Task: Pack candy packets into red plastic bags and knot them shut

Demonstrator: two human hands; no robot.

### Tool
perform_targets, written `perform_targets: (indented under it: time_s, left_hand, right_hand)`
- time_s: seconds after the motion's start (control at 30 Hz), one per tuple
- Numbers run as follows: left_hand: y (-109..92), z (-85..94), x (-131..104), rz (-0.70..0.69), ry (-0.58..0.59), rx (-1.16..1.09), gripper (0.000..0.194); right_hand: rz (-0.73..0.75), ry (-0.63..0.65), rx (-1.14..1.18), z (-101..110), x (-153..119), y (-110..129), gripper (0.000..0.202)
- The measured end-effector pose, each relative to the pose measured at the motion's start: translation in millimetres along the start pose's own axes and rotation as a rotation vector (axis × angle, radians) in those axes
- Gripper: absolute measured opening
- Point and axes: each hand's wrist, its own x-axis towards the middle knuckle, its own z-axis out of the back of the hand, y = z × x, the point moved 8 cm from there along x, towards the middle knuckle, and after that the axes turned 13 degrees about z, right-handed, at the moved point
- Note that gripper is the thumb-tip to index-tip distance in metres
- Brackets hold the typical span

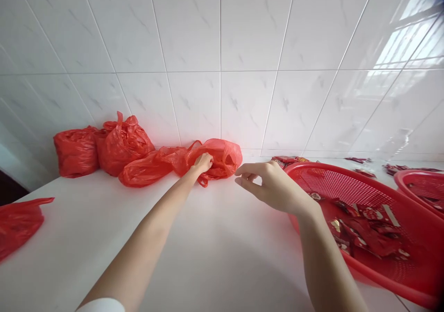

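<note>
My left hand [204, 161] reaches to the mouth of a thin red plastic bag [229, 155] that lies against the tiled wall. Its fingers are closed on the film at the bag's near side, and the fingertips are partly hidden. Just right of that bag hovers my right hand [265, 182], fingers bent and thumb apart, with nothing visible in it. A flatter stretch of red plastic [149, 168] runs left from the bag. Close to my right wrist stands a red mesh basket [340, 178] with small red wrapped packets [374, 233] inside.
Two filled red bags, one knotted [125, 145] and one rounder [76, 152], stand at the back left. Another red bag [17, 224] lies at the left edge. A second red basket [416, 182], loose packets [364, 172] and a clear bottle [398, 141] are at the right.
</note>
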Motion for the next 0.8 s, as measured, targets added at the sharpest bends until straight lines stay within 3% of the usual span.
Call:
perform_targets:
  time_s: [0.27,0.43,0.63,0.8]
  left_hand:
    - [-14.2,52.8,3.5,0.122,-0.24,-0.122,0.021]
    - [-22.0,77.3,-0.8,0.156,-0.318,-0.224,0.032]
    - [-39.8,78.7,-9.3,0.061,-0.289,-0.343,0.037]
    - [-49.4,72.0,-13.3,0.002,-0.16,-0.502,0.035]
  right_hand:
    - [-0.015,0.163,-0.015,-22.6,3.1,-7.0,0.019]
    - [0.0,0.235,0.011,-42.7,5.8,-8.5,0.018]
    - [0.02,0.352,0.068,-87.9,13.3,-10.5,0.058]
    - [-0.206,0.437,0.098,-119.4,13.4,-47.7,0.084]
